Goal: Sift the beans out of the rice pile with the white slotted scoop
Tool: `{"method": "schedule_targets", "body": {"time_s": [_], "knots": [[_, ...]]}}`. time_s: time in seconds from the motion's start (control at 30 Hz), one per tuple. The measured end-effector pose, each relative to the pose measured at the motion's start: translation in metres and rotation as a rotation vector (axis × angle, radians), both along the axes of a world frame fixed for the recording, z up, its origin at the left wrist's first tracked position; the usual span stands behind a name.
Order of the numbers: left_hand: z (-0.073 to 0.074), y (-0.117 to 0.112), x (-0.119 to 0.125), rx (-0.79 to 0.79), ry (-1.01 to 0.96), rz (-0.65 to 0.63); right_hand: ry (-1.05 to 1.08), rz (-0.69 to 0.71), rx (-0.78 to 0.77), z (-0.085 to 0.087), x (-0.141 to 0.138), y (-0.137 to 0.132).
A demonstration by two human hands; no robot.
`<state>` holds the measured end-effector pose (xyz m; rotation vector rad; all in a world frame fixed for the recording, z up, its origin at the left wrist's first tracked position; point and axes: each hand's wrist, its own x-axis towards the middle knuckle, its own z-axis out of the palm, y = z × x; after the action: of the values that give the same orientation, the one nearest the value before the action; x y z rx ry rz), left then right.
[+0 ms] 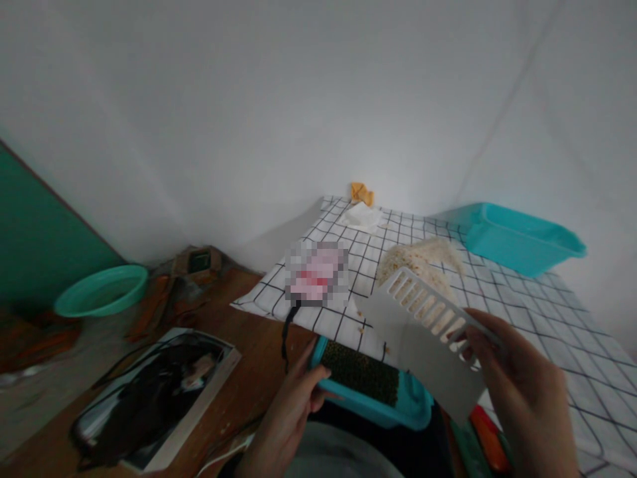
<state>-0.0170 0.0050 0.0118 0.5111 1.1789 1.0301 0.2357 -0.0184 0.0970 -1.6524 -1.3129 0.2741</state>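
Observation:
My right hand (522,392) is closed round the edge of a white slotted plastic scoop (423,332), held tilted above the table's near edge. My left hand (293,405) grips the left end of a small teal tray (398,411) filled with dark green grains (358,372), held at the table's front edge below the scoop. Behind the scoop a heap of pale grain (423,259) lies on the white checked tablecloth (547,312).
A larger teal tub (522,236) stands at the back right. White tissue (361,216) and an orange scrap (361,193) lie by the wall. A blurred pink item (317,272) rests on the cloth. Left: a green basin (102,289), a glossy magazine (159,392), cables.

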Motion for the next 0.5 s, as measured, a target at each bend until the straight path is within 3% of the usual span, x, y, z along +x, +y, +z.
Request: {"method": "schedule_targets", "body": {"time_s": [0.5], "knots": [[0.016, -0.004, -0.008, -0.02, 0.039, 0.022, -0.127, 0.114, 0.064, -0.001, 0.002, 0.0]]}}
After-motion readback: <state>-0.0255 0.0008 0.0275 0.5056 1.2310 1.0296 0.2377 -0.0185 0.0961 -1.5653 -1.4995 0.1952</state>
